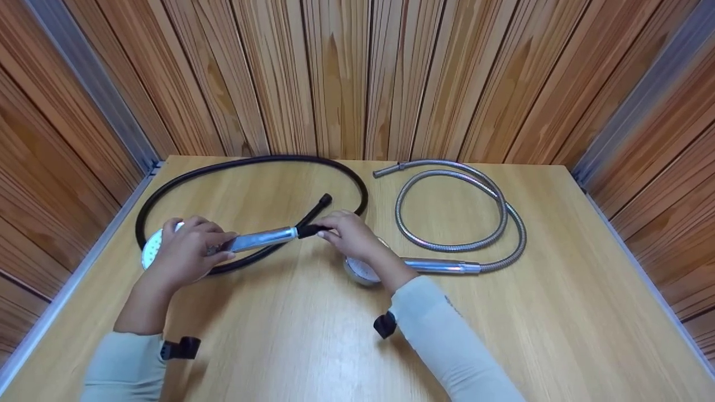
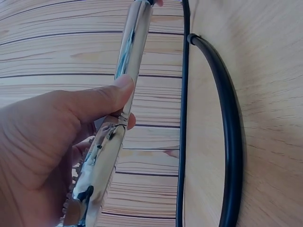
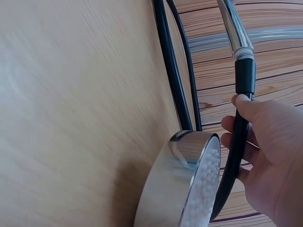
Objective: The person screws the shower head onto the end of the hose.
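Note:
My left hand (image 1: 187, 248) grips a chrome hand shower (image 1: 260, 240) by its handle, the thumb lying along it in the left wrist view. The white spray face shows beyond the hand's left side. At the handle's other end, my right hand (image 1: 352, 234) pinches a black shower hose (image 3: 240, 130) just below its black connector (image 3: 245, 75). In the right wrist view the connector sits at the handle's end, with silver threads (image 3: 244, 54) showing above it. The rest of the black hose loops over the table, its free end (image 1: 325, 199) behind the hands.
A second hand shower (image 1: 441, 266) lies under and beside my right forearm, joined to a coiled metal hose (image 1: 516, 223) on the right. Wood-plank walls (image 1: 341, 78) stand behind and at both sides of the table (image 1: 301, 335).

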`<state>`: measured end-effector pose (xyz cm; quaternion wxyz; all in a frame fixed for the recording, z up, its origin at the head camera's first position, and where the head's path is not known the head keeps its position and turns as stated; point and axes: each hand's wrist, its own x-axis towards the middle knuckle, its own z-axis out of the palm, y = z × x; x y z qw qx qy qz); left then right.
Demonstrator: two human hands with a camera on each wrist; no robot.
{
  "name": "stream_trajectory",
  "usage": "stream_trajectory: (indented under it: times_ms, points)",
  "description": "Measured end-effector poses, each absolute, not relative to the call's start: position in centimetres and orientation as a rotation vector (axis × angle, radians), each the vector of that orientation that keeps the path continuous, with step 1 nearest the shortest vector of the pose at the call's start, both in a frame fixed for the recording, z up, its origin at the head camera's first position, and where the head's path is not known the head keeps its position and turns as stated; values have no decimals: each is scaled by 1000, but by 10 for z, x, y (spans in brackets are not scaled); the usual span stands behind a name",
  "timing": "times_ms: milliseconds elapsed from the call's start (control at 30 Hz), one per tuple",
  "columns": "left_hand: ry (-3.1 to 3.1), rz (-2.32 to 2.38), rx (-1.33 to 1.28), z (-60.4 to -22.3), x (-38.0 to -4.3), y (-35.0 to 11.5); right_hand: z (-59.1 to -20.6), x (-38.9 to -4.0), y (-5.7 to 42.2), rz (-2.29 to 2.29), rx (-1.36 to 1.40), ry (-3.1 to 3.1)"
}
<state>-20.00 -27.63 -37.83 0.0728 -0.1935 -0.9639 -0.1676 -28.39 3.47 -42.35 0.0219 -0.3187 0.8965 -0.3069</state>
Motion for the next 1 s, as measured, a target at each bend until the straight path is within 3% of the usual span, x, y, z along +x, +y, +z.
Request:
stream_trajectory:
  times_ms: [1000]
  points:
    - [-2821, -223, -623, -377, -208, -254, -430, -284, 26, -728, -952, 2912]
